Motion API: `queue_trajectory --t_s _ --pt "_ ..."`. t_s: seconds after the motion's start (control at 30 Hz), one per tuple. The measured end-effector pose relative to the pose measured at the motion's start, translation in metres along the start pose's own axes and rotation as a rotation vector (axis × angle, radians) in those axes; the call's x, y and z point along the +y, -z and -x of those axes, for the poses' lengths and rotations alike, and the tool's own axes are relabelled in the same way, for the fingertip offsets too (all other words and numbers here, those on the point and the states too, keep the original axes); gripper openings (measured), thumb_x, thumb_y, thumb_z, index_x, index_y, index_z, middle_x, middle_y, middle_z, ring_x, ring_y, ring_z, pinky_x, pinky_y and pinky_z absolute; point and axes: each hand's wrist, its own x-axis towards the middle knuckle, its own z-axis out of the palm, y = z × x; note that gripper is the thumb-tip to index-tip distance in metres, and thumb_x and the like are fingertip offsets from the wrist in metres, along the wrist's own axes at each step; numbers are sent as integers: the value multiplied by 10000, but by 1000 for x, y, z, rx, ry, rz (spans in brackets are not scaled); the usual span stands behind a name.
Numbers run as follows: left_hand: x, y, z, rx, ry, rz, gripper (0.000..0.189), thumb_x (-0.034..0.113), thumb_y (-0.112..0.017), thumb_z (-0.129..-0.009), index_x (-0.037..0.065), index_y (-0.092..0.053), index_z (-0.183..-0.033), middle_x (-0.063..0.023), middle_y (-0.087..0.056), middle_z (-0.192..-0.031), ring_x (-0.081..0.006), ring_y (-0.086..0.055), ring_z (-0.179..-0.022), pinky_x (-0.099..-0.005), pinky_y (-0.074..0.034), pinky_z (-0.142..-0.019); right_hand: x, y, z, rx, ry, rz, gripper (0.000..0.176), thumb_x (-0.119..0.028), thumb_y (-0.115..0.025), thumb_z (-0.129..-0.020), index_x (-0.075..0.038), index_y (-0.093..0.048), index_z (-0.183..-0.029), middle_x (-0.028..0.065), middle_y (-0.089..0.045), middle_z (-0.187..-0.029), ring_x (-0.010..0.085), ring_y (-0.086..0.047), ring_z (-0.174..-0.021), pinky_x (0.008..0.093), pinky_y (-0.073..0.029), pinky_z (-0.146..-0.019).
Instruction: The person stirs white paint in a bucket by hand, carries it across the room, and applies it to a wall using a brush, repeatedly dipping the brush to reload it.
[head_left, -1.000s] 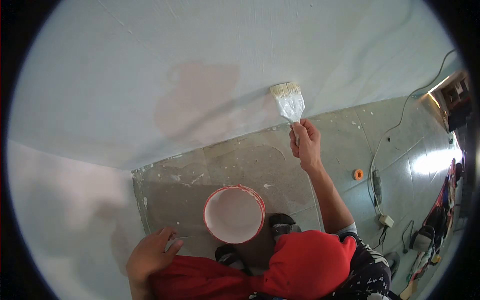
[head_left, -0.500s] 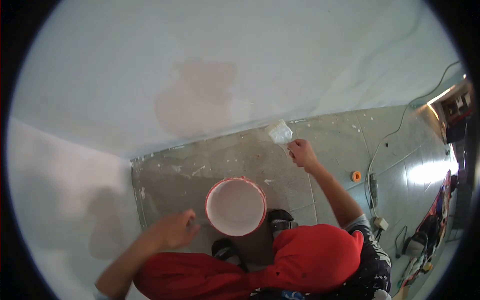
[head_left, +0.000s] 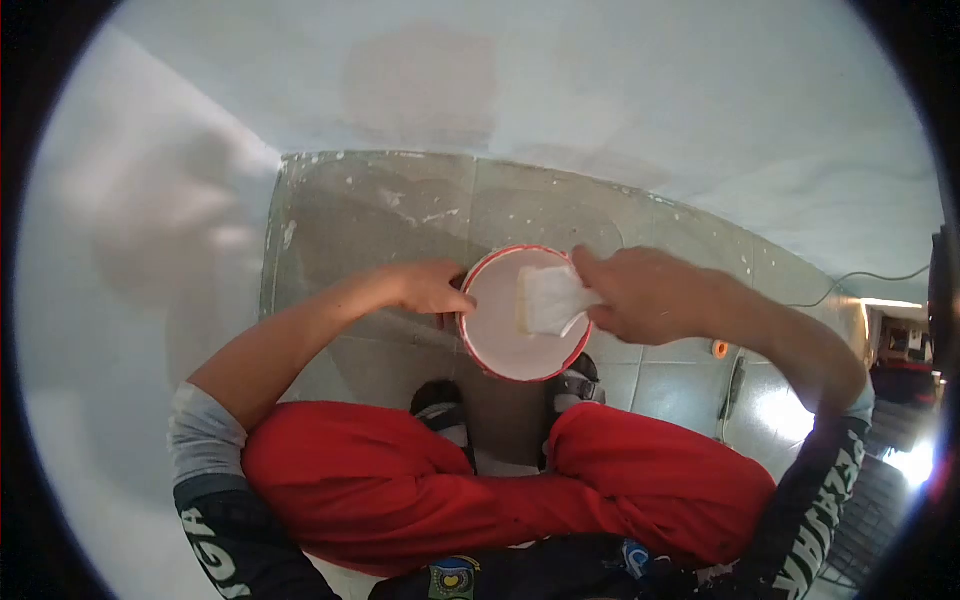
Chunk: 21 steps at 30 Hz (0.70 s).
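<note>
A bucket (head_left: 500, 350) with a red rim stands on the tiled floor between my feet and the wall, with pale paint inside. My left hand (head_left: 435, 289) grips its left rim, the thumb over the edge. In my right hand (head_left: 640, 295) is the handle of a wide, white-coated brush (head_left: 555, 300). The brush head is over the bucket's mouth, bristles pointing left; whether they touch the paint is hard to tell.
The pale wall (head_left: 620, 90) runs behind the bucket and meets another wall at the left corner. Paint spots mark the floor (head_left: 370, 210). An orange ring (head_left: 720, 349), a dark tool (head_left: 733, 385) and a cable (head_left: 850, 280) lie at the right.
The brush has moved from the foot of the wall to above the bucket. My left hand has gone from beside the bucket onto its rim. The view has shifted.
</note>
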Motion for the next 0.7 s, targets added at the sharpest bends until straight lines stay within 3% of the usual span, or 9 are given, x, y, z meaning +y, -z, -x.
queue_trajectory --t_s 0.1,0.23,0.3,0.43,0.5,0.7 --pt "-3 -7 4 46 -17 108 396 215 -561 -872 -64 -571 -1153 -132 -682 -932 -207 -684 -767 -342 -553 -731 -22 -32 -38 -225 -63 17 396 -80 -627 -820 73 -475 -1152 274 -663 -915 422 -659 -929 483 -520 -789" --pt "-14 -10 -2 35 -24 105 427 231 -560 -874 -75 -553 -1172 -138 -674 -926 -209 -684 -777 -341 -559 -721 -12 -89 -77 -128 88 61 412 -43 -634 -795 74 -480 -1159 246 -678 -880 410 -679 -876 466 -538 -736" --pt "-14 -14 -1 115 -94 133 407 273 -577 -860 -103 -598 -1014 -150 -674 -850 -221 -697 -743 -343 -565 -679 -12 -100 -88 -81 73 76 427 -29 -634 -788 80 -480 -1171 233 -685 -867 384 -694 -850 462 -547 -704" --pt "-11 -14 2 111 -69 100 424 292 -575 -857 -98 -597 -1022 -147 -671 -863 -220 -697 -745 -343 -559 -686 -11 -115 -104 -75 41 72 447 -30 -633 -792 87 -472 -1192 234 -688 -880 376 -700 -850 464 -555 -690" --pt "-13 -15 1 88 -37 121 425 224 -561 -878 -80 -555 -1175 -159 -672 -968 -207 -683 -807 -344 -566 -719 -12 -115 -106 -102 26 57 494 -34 -629 -797 97 -452 -1239 239 -690 -893 381 -700 -852 469 -561 -684" --pt "-17 -14 -2 94 -71 73 422 251 -570 -878 -73 -569 -1148 -154 -678 -961 -214 -684 -809 -349 -549 -735 -6 -122 -113 -68 37 25 600 -36 -611 -799 114 -392 -1337 254 -689 -910 382 -699 -859 466 -565 -694"
